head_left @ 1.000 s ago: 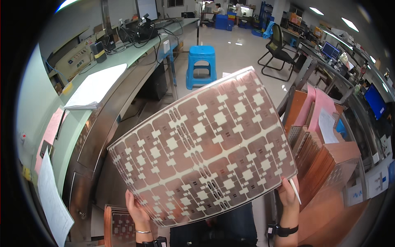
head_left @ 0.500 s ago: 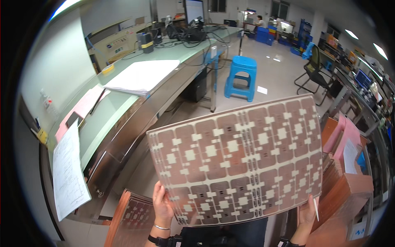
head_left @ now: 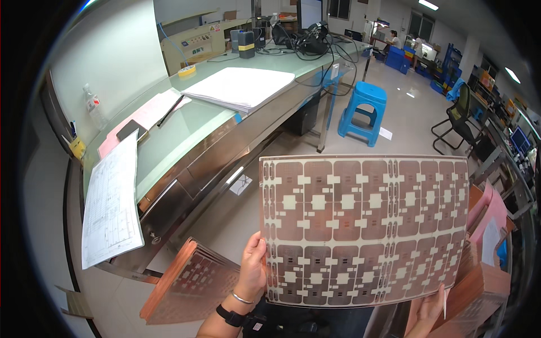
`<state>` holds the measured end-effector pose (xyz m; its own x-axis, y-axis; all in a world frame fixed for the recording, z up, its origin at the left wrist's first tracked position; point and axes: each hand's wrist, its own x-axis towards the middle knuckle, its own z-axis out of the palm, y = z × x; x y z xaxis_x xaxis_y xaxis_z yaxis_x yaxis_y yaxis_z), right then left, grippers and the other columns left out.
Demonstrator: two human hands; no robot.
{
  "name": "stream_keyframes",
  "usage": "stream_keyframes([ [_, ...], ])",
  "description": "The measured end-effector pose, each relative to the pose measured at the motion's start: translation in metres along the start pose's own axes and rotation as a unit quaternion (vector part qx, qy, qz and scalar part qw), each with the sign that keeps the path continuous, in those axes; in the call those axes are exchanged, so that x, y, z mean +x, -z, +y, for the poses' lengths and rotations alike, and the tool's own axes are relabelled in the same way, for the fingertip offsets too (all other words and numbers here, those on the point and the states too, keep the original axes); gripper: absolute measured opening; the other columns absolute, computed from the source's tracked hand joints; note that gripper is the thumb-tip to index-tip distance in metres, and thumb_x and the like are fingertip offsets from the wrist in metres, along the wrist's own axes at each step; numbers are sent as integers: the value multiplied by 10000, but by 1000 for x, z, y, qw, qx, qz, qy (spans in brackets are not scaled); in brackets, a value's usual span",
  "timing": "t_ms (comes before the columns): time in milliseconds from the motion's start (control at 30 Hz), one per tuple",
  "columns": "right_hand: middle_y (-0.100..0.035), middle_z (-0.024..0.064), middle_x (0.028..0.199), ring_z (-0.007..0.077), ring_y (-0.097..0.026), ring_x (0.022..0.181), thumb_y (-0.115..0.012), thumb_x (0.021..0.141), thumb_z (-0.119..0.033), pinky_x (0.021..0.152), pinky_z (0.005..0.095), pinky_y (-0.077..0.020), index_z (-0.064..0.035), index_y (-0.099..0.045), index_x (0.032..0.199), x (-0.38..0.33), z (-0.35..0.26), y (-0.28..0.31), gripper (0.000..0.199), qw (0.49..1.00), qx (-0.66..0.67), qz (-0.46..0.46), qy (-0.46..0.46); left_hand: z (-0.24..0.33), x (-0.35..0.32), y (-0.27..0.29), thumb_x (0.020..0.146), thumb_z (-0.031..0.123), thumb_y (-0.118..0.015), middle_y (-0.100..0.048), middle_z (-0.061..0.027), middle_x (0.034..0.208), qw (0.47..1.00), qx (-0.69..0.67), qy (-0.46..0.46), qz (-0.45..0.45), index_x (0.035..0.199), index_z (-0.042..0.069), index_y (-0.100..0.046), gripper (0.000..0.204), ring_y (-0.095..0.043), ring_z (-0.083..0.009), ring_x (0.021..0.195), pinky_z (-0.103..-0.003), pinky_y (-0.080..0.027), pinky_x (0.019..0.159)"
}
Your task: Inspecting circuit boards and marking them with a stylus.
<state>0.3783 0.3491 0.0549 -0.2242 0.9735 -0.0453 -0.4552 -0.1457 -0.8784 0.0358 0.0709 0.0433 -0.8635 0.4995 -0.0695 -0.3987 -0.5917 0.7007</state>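
A large copper-coloured circuit board panel [head_left: 360, 197] with pale rectangles and rows of slots is held up in front of me. My left hand [head_left: 255, 265] is closed on its left edge near the lower corner. Gripping the bottom edge towards the right is my right hand [head_left: 431, 307], with a thin white pen-like stick [head_left: 445, 304] also in it. Some of the fingers are hidden behind the panel. Below left of the panel stands a leaning stack of similar copper panels [head_left: 189, 287]. Another copper stack [head_left: 479, 281] is at the right, partly covered by the held panel.
A glass-topped bench [head_left: 163, 163] on the left bears a paper stack [head_left: 242, 87], a phone [head_left: 133, 130], a pen [head_left: 171, 111] and a drawing sheet [head_left: 112, 205] overhanging its edge. Beyond are a blue stool [head_left: 365, 110] and a black chair [head_left: 459, 121]. Pink sheets [head_left: 489, 211] lie on the right stack.
My view has turned left, so the bench shows more fully. The panel sits lower and farther right in the picture, its top edge now nearly level. Both hands still hold it.
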Motion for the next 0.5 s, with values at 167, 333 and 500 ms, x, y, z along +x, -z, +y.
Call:
stream_keyframes([
  [167,-423,130,1343,291,-428,1221,-553,896,-298,1023,458,-368,-50,-325,1367,-27,36,10,579,973,214,-61,-54,-11,4,6,956,151,-447,-577,-41,1089,995,-44,84,-24,1234,72,-435,289,-548,-138,1030,-312,-455,921],
  [333,-468,135,1303,275,-470,1178,-476,932,-264,979,436,-403,-1,-383,1314,-55,17,-67,473,991,114,-30,58,-62,-20,-111,949,130,-469,-542,22,1026,978,-124,167,-14,1245,146,-396,305,-490,-113,1050,-318,-416,947],
  [500,-461,124,1303,225,-454,1175,-405,946,-326,999,380,-364,-6,-424,1302,-55,-124,-2,479,969,22,219,116,-74,-9,-116,947,137,-472,-563,-87,1169,886,107,213,-397,1214,12,-504,296,-566,-185,1055,-325,-472,877],
])
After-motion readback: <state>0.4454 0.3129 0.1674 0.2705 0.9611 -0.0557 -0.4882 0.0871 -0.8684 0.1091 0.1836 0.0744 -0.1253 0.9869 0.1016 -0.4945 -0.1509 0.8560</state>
